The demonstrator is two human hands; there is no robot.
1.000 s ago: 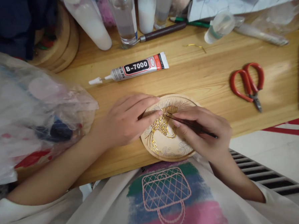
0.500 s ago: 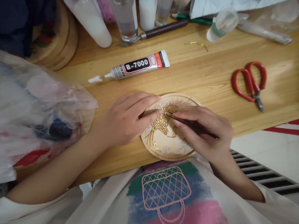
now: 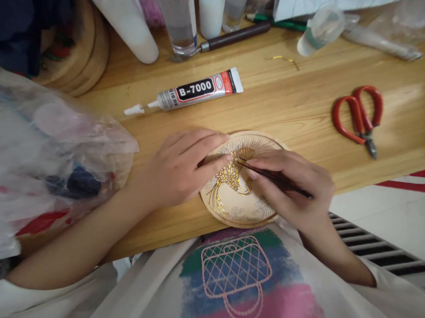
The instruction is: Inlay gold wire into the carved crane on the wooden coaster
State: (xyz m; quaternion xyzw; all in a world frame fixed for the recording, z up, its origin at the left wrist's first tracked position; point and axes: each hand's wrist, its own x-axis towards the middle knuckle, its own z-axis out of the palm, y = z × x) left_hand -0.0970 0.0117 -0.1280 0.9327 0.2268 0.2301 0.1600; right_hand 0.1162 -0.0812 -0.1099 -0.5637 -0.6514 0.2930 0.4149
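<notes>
A round wooden plaque (image 3: pixel 237 215) lies near the table's front edge, bearing a drawn bird partly outlined in gold wire (image 3: pixel 228 177). Its left side is under my left hand (image 3: pixel 184 167), which rests with fingers stretched out; one fingertip touches the gold wirework near the bird's neck. My right hand (image 3: pixel 295 185) pinches dark tweezers (image 3: pixel 275 178) over the plaque's right side. The tweezer tips meet the design just beside my left fingertip. Whether the tips grip a bit of wire is too small to tell.
Behind the plaque lies a B-7000 glue tube (image 3: pixel 198 89). Red-handled cutters (image 3: pixel 360 118) lie to the right, and a short gold wire (image 3: pixel 283 59) farther back. Bottles (image 3: pixel 179 25), a dark-handled tool (image 3: pixel 236 36) and a small cup (image 3: pixel 320 32) line the back. Plastic bags (image 3: pixel 65 138) fill the left.
The view has shifted slightly, so the things at the back sit a little higher. Both hands, the tweezers and the plaque keep nearly the same places relative to each other.
</notes>
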